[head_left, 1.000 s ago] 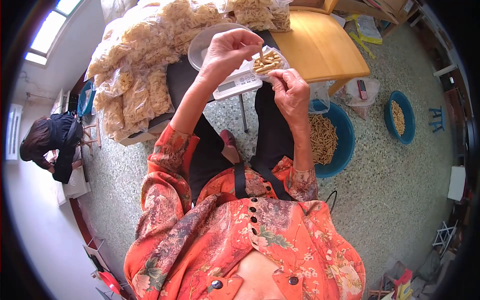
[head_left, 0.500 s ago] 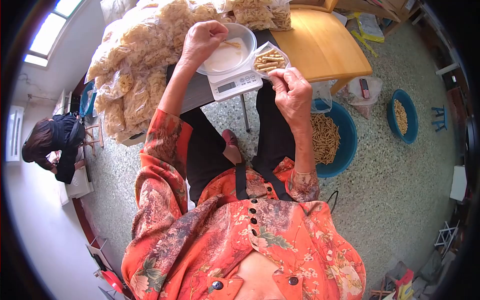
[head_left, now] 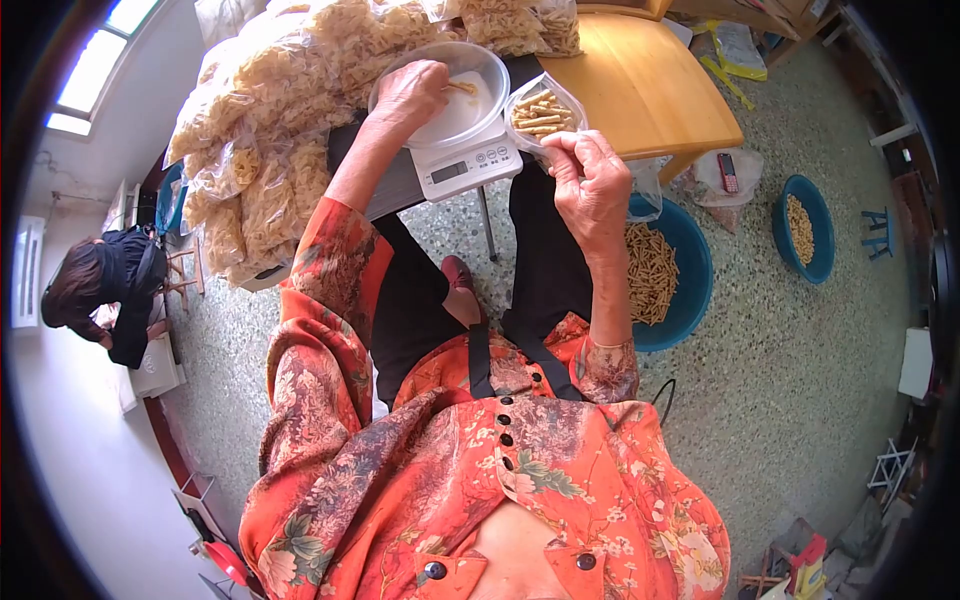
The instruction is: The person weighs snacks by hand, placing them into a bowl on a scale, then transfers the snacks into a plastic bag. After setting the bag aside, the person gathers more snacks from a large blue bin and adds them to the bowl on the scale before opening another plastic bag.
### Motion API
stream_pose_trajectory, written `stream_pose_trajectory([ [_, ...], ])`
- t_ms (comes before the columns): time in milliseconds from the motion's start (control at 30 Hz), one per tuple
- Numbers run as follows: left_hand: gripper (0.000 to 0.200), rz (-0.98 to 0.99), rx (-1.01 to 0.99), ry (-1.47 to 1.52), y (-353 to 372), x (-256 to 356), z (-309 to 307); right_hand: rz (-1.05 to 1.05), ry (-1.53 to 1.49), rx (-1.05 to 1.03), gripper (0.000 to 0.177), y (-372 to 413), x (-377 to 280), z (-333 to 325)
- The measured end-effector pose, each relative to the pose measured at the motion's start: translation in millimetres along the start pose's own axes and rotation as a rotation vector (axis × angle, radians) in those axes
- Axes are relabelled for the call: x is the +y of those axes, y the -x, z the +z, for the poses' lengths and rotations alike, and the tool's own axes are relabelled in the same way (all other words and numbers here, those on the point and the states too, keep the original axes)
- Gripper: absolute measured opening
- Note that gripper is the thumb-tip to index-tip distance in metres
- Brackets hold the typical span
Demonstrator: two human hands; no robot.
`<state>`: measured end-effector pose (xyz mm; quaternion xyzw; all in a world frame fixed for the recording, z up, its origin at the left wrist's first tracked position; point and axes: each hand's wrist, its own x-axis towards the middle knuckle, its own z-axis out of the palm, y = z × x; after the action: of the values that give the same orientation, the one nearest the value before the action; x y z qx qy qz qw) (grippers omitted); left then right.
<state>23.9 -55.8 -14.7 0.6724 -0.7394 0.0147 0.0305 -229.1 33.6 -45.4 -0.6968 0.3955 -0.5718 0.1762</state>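
Note:
My left hand (head_left: 412,94) reaches over the rim into a translucent plastic bowl (head_left: 488,62), its fingers pinched together; whatever they hold is hidden. A few thin tan pieces (head_left: 463,88) lie in the bowl beside the fingertips. Under the bowl is a white digital kitchen scale (head_left: 462,172) with a small display. To its right, my right hand (head_left: 590,185) grips the edge of a clear plastic bag (head_left: 574,106), which is open at the top. Short tan sticks (head_left: 541,114) fill part of this bag, and it touches or nearly touches the bowl.
Filled clear bags (head_left: 270,110) are piled at the left. A wooden stool (head_left: 645,85) stands at right. A blue tub of sticks (head_left: 690,270) is by my right forearm, another blue tub (head_left: 822,215) farther right. A person (head_left: 110,285) sits bent over at far left.
My left hand has moved lower into the bowl, its fingertips closer to the thin pieces. My right hand has stayed nearly in place with the bag.

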Motion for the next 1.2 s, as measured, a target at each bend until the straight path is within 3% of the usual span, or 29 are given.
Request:
stream_pose_trajectory([
  [233, 0.012, 0.020, 0.039, 0.120, -2, -8, 10, 0.017, -0.003, -0.005, 0.009, 0, 2, 0],
  [467, 0.016, 0.022, 0.067, 0.220, 8, -3, 3, 0.027, -0.002, -0.021, 0.008, 1, 3, -1],
  [533, 0.017, 0.065, 0.086, 0.551, 7, -7, 3, 0.021, -0.005, -0.019, 0.008, 1, 2, -1],
  [567, 0.017, 0.062, 0.089, 0.551, 12, -5, -1, 0.017, -0.007, -0.021, 0.008, 1, 1, 0],
  [633, 0.019, -0.028, 0.011, 1.086, 23, 3, -14, 0.020, 0.004, -0.025, 0.008, 1, -1, 0],
  [667, 0.019, -0.028, 0.014, 1.087, 24, 2, -12, 0.017, 0.004, -0.026, 0.008, 1, -1, 0],
  [733, 0.020, -0.132, -0.029, 1.789, 25, 2, -7, 0.025, 0.004, -0.029, 0.008, 2, 1, 2],
  [767, 0.019, -0.220, -0.045, 1.951, 26, 3, -9, 0.023, 0.004, -0.030, 0.008, 2, 1, 2],
  [867, 0.019, -0.323, -0.087, 2.207, 27, 1, -11, 0.042, -0.009, -0.044, 0.008, 2, 0, 3],
  [967, 0.019, -0.296, -0.115, 2.316, 30, 1, -13, 0.039, 0.002, -0.040, 0.008, 3, 0, 4],
  [1200, 0.015, -0.219, -0.131, 2.260, 39, 17, -19, 0.038, 0.001, -0.047, 0.007, 3, -1, 4],
])
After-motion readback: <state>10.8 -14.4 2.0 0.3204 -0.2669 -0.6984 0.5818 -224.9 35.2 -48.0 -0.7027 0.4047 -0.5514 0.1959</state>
